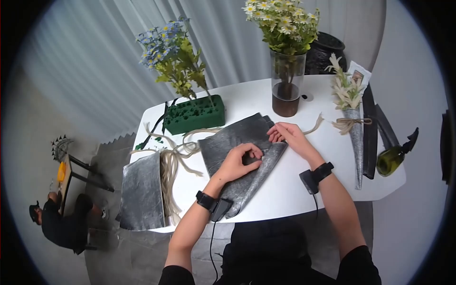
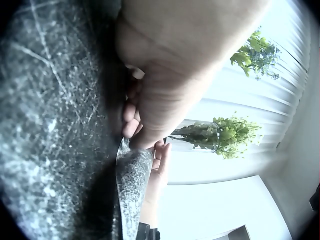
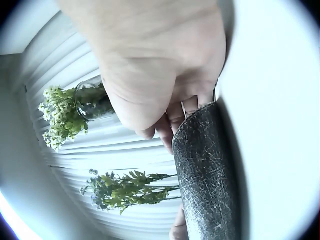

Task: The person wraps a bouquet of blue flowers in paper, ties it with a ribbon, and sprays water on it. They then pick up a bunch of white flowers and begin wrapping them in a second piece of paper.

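A dark grey mottled wrapping sheet point(image 1: 237, 137) lies on the table, its right side curled over into a loose roll. My left hand point(image 1: 240, 162) pinches the edge of that roll between thumb and bent fingers, over the middle of the sheet. At the roll's far end, my right hand point(image 1: 292, 136) grips the corner with curled fingers. In the right wrist view those fingers go behind the rim of the rolled sheet point(image 3: 205, 170), partly hidden by the palm. The left wrist view shows the left fingertips at the folded edge point(image 2: 135, 170).
On the white table point(image 1: 313, 175) stand a green foam block point(image 1: 194, 115) with blue flowers and a glass vase point(image 1: 287, 80) of daisies. Left lie a stack of grey sheets point(image 1: 142, 192) and raffia strands point(image 1: 170, 180). Right are a wrapped cone bouquet point(image 1: 354, 128) and a green spray bottle point(image 1: 390, 161). Another person point(image 1: 61, 218) sits far left.
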Available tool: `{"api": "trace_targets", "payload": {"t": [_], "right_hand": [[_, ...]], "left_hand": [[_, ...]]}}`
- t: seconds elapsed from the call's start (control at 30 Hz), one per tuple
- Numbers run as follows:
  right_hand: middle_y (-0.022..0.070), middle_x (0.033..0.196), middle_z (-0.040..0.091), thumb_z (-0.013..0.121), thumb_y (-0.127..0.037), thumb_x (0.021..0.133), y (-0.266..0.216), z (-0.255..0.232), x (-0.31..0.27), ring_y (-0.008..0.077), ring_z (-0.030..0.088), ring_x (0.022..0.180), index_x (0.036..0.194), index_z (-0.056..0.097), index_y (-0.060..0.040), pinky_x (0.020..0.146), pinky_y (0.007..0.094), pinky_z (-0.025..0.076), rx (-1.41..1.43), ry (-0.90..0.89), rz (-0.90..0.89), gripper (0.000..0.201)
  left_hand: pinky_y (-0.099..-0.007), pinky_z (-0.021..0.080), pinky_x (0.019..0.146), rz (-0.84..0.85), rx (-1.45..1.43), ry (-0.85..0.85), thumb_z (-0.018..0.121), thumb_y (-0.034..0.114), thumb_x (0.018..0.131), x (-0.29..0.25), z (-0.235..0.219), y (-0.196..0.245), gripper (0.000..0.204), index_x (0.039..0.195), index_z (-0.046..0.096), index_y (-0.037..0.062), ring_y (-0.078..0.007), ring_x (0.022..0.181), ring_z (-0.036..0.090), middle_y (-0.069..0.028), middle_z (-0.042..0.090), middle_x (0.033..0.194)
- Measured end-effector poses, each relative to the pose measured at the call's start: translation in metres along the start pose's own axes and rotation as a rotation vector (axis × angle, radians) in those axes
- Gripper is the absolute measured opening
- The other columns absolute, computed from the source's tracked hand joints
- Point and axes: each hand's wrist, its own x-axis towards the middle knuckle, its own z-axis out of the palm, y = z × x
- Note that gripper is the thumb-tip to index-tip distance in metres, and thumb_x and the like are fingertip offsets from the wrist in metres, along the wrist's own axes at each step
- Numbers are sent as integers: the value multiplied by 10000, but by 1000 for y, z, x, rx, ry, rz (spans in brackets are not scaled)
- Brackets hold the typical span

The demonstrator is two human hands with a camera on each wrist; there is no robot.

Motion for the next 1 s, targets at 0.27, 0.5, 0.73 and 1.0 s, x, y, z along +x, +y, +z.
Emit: {"api": "trace_targets", "payload": {"t": [0.27,0.5,0.73,1.0], "right_hand": [[69,777,706,387,-386,1110,-25,3,-8,48,534,635,994,684,23,622,197,420,-162,-137,92,519],[68,797,717,315,-497,1101,-32,-11,-11,58,528,598,984,701,22,610,196,444,-134,-133,182,657],[45,792,705,323,-577,1076,-30,-11,-15,89,596,733,927,728,5,687,219,483,-193,-121,152,724],[206,847,734,273,-480,1105,-69,-9,-22,222,717,627,935,677,87,678,284,564,-150,-313,288,718]], "left_hand": [[-264,480,882,-55,21,-6,849,60,740,0,0,2,335,1024,674,23,-127,936,585,-17,672,983],[-285,488,823,-46,193,27,828,103,759,-1,2,20,298,1019,697,37,-165,907,600,-43,644,969],[-321,496,780,15,301,132,806,108,755,-3,18,17,279,1009,710,42,-216,869,611,-76,629,936],[-357,510,762,-42,362,220,831,171,772,-4,23,17,263,974,715,51,-248,846,614,-94,612,894]]}}
